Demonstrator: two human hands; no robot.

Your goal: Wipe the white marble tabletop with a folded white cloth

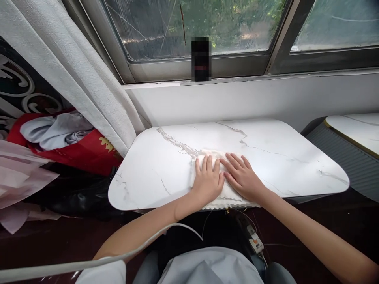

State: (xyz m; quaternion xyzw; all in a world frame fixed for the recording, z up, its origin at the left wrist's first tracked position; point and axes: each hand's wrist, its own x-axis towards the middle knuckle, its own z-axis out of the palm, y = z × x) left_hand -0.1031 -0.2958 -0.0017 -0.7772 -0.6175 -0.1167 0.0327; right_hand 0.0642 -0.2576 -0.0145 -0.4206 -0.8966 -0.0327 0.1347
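A cream-white cloth [211, 153] with a scalloped edge lies on the white marble-patterned table [166, 157], its near side reaching the table's front edge. On the cloth's left part rests my left hand [209, 179], palm down with the fingers stretched out. My right hand [244, 177] lies flat on the right part, fingers spread and pointing up and left. The two hands nearly meet at the middle of the cloth. Both palms hide much of the fabric beneath them.
A blurred dark object [201, 59] stands on the window sill. At left hang a white curtain [79, 67] and a red bag [83, 156] of clothes. A pale cable [142, 246] crosses my left arm; a power strip [254, 238] lies below. Another table [358, 126] stands right.
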